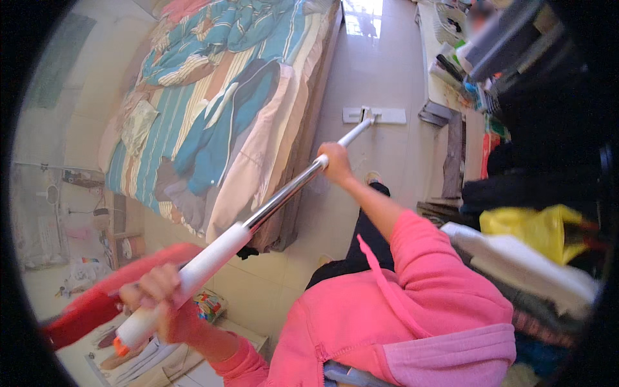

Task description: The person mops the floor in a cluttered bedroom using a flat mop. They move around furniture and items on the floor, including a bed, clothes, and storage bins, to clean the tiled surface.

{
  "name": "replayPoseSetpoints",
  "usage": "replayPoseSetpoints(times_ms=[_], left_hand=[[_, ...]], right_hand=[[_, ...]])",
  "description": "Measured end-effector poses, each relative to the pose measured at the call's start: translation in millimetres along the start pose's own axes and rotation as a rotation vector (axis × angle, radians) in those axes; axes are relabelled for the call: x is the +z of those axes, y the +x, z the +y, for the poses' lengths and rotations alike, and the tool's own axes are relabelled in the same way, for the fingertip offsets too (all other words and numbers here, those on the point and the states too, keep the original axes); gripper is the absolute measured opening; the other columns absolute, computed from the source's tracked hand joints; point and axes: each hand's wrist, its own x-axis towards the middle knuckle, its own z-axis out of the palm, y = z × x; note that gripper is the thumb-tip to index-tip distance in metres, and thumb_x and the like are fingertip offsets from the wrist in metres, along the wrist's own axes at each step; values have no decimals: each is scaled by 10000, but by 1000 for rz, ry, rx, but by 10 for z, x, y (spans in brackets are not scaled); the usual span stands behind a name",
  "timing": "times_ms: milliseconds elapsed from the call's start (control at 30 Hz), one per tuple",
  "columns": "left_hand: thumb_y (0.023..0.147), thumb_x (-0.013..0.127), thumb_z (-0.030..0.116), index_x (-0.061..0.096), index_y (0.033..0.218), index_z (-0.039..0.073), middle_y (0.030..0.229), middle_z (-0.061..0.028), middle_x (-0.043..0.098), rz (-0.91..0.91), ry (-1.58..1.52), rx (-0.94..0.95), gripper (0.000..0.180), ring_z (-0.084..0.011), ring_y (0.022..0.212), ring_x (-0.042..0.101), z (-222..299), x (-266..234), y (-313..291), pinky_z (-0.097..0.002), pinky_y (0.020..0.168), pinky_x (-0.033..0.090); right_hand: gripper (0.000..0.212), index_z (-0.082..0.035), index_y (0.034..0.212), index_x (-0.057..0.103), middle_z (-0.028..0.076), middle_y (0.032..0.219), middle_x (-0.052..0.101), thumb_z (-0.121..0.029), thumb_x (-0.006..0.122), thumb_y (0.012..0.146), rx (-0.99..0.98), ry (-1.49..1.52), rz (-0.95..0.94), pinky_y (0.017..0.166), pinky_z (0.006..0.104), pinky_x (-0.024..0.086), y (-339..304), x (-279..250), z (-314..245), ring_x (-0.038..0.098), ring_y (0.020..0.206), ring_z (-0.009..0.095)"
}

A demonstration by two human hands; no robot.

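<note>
- Flat mop [389,116]: white rectangular head lies on the tiled floor [380,71], in the aisle between bed and desk; telescopic white-and-chrome pole [287,193] slants back toward the lower left.
- Right hand [335,162]: fingers curled around the pole near the white collar, partway down.
- Left hand [155,293]: wrapped around the thick white upper grip near its end; slightly blurred.
- Step in hand, judged: a mopping pass along the aisle, both hands steering.
- Next move, judged: calls for keeping the head flat and clear of the furniture on both sides.
- Left of aisle: bed [313,84] with rumpled teal striped bedding [238,129]; its side limits leftward sweep.
- Right of aisle: cluttered desk [443,95], its near corner close to the head.
- Person's forward foot [373,177]: on the floor behind the head, could obstruct a pull back.
- Lower left: red curved item [90,304] beside left hand, kind unclear.
- Far right: yellow plastic bag [523,229], apart from the mop.
</note>
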Motion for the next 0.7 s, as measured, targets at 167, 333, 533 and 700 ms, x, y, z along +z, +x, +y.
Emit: replayPoseSetpoints(times_ms=[167, 333, 533, 700], left_hand=[[733, 660, 2, 377, 828, 129, 621, 9, 387, -268, -151, 61, 324, -107, 590, 391, 1468, -922, -237, -253, 626, 390], [734, 572, 6, 355, 728, 93, 655, 14, 347, 35, 175, 411, 234, -103, 601, 389, 2547, -2177, -484, -227, 688, 374], [735, 554, -38, 343, 796, 76, 678, -8, 336, -132, -157, 307, 248, -119, 603, 359, 2313, -1077, -521, -260, 648, 336], [783, 600, 24, 395, 879, 70, 694, -6, 362, 179, 116, 280, 232, -113, 632, 376, 1538, -633, -830, -258, 631, 341]], right_hand=[[213, -93, 711, 522, 114, 699, 543, -121, 693, 586, 52, 141, 36, 625, 433, 394, -1357, 154, -1580, 531, 690, 345], [197, -119, 773, 543, 102, 741, 564, -146, 680, 634, -8, 302, -311, 643, 447, 420, -2023, 42, -2482, 557, 727, 326], [198, -153, 830, 580, 110, 743, 601, -157, 666, 651, -87, 275, -577, 630, 463, 455, -1754, -283, -2340, 608, 758, 327], [208, -115, 835, 577, 127, 734, 587, -106, 662, 645, -79, 182, -551, 646, 458, 458, -1114, -457, -1468, 588, 743, 351]])
